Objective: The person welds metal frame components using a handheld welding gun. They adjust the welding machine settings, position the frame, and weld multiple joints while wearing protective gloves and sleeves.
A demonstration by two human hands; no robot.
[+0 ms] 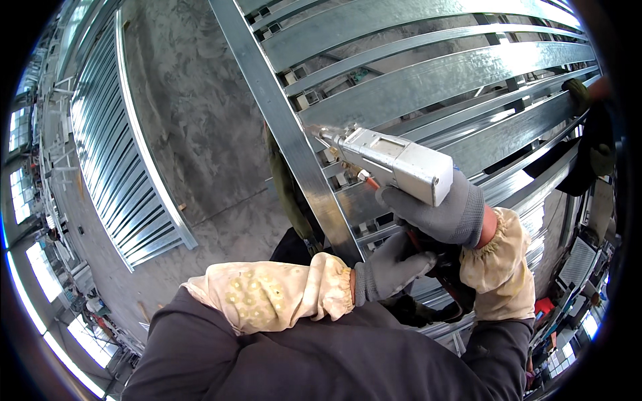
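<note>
A silver, boxy welding gun slants across the middle, its narrow nozzle meeting a galvanized metal frame. My right hand, in a grey glove, is closed round its rear; the grip itself is hidden beneath. Just below, my left hand, gloved too, has its fingers curled at a dark cable under the gun; its fingertips are partly hidden. The nozzle tip lies where a flat slat joins the long side rail of the frame. An orange-red hose end shows beside the nozzle.
A finished-looking slatted metal panel lies on the grey concrete floor to the left. At the right edge, another person's gloved hand is by the frame. Equipment and a red object stand at lower right.
</note>
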